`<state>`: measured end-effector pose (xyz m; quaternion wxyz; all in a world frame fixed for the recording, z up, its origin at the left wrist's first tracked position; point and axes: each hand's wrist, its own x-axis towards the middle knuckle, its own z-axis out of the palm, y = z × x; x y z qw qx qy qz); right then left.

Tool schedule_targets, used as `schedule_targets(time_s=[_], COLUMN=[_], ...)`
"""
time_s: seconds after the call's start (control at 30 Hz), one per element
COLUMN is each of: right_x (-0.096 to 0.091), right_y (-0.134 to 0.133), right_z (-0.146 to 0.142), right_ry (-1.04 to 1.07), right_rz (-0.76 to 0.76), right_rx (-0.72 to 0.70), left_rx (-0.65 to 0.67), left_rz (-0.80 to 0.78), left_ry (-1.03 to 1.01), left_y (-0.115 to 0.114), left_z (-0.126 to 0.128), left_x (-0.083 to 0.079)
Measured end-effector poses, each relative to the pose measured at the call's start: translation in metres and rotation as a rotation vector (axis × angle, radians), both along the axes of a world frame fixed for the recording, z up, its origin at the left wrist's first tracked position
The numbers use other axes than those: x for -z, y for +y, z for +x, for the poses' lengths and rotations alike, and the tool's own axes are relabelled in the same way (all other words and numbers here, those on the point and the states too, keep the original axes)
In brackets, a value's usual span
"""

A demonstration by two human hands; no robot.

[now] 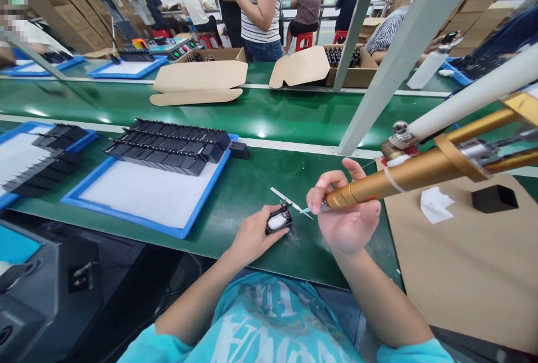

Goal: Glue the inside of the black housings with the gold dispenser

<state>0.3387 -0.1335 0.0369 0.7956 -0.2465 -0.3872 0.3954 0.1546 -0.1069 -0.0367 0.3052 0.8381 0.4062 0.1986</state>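
My left hand (257,232) grips a small open black housing (278,220) on the green table, fingers and thumb around its sides. A white part and thin wires show inside the housing. The front end of a gold, pen-shaped dispenser (357,190) rests in my right hand (347,214), with fingers around it near its nose. Its narrow teal tip (304,210) points left toward the housing, a little apart from it. Under the tip, a thin white stick (290,201) lies on the table.
A blue-rimmed tray (140,198) at left carries rows of black housings (168,144); another tray (25,156) stands farther left. To the right, cardboard (458,256) bears a crumpled tissue (436,205) and a black block (495,199). A grey post (403,66) rises ahead. Other people work beyond.
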Motion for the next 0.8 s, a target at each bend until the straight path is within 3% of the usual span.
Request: schedule_targets(time_s=[0.17,0.43,0.8], right_x=[0.002,0.0,0.001], right_y=[0.0,0.0,0.001], right_z=[0.0,0.001,0.003], right_ry=[0.018,0.026,-0.004], right_rz=[0.038,0.027,0.011], right_rx=[-0.029,-0.006,0.042], left_rx=[-0.016,-0.022,-0.017], left_rz=[0.043,0.067,0.046], left_ry=[-0.039,-0.119,-0.104], left_y=[0.005,0.007,0.007], left_z=[0.017,0.021,0.024], left_x=[-0.017,-0.035,-0.035])
